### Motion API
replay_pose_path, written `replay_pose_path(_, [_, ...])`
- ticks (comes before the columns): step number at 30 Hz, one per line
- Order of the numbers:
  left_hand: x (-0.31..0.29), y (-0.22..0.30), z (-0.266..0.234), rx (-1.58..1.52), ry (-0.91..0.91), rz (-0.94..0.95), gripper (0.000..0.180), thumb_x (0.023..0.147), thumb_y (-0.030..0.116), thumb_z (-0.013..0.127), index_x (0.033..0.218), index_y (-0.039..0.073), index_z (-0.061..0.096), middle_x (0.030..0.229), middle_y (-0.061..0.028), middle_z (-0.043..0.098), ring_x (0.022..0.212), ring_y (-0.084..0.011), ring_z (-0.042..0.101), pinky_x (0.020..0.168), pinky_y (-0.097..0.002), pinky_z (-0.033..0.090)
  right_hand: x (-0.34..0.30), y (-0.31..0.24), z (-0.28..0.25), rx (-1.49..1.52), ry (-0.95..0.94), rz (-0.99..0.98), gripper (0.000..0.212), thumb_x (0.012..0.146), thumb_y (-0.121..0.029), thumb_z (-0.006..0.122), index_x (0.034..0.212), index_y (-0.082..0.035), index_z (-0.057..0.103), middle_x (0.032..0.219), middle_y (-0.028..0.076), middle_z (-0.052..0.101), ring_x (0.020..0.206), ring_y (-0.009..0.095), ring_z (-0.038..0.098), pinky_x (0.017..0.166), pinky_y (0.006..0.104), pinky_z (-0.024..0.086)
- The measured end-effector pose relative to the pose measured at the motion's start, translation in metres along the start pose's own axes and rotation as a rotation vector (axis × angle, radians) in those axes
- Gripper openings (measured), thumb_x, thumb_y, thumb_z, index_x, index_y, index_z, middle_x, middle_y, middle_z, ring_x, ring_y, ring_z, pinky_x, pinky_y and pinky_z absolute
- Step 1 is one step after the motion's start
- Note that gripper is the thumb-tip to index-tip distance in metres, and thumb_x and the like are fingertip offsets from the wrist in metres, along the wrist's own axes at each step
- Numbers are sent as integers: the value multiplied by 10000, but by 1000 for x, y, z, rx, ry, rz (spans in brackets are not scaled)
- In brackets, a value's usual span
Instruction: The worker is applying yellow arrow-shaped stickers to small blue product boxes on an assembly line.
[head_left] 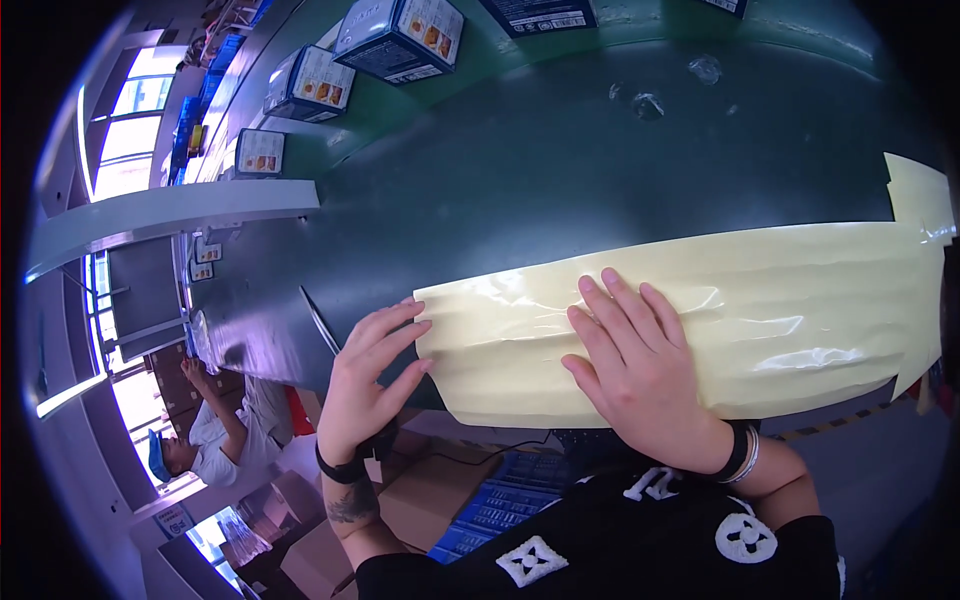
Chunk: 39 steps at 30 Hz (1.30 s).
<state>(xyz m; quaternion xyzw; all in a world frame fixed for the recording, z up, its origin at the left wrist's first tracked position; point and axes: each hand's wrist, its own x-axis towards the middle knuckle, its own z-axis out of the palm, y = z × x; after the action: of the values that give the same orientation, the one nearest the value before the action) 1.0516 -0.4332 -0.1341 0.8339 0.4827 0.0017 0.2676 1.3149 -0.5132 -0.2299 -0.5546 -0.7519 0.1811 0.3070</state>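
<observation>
Both hands flat, fingers spread: left hand (368, 375) and right hand (640, 365) press the wide, glossy pale-yellow tape strip (790, 310), gripping nothing — thin, limp, sticky-looking, probably best lifted at its left edge.

Two hands lay on the work: left hand (372, 375), right hand (640, 365). One wide pale yellow tape strip (790, 310) ran across one dark green table (520, 180). Four blue boxes showed on the conveyor: first box (400, 32), second box (310, 84), third box (260, 153), fourth box (538, 14), cut by the top edge. Two small clear bits (648, 104) sat on the table. One other person (215, 435) was at lower left. One blue crate (510, 500) stood below the table.
</observation>
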Motion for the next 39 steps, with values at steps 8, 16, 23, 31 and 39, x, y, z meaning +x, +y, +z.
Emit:
replay_pose_path(8, [-20,-24,45,113,169,2,366,777,83,730,1129,19,658,1247,-118,619,1196,-323,551,1057,-457,380,-1,1,3,10,17,15,380,808,-180,705,1119,16,610,1267,180,574,1249,338,492,1038,478,355])
replay_pose_path(16, [-26,-28,63,207,340,133,332,755,40,737,1079,13,673,1187,-129,641,1144,-309,585,950,-427,468,-2,1,1,0,28,17,373,808,-180,707,1114,10,612,1260,178,578,1244,336,496,1031,476,359])
replay_pose_path(23, [-22,-27,70,272,497,254,232,708,-22,757,932,3,701,1000,-121,703,980,-306,664,915,-427,497,-1,5,4,18,34,18,376,806,-179,708,1117,8,612,1258,176,580,1244,330,498,1031,476,359])
replay_pose_path(31, [-28,-16,42,132,445,247,157,694,-18,761,834,4,694,980,-152,703,1011,-329,662,976,-479,460,1,4,2,-4,34,14,381,812,-202,696,1120,7,616,1272,175,569,1258,326,485,1045,469,352])
replay_pose_path(39, [119,98,-40,-36,147,459,180,683,31,765,848,12,696,1144,-147,661,1093,-314,616,946,-395,459,-2,15,7,-59,47,12,395,828,-234,668,1134,8,609,1287,165,555,1270,317,468,1055,455,346])
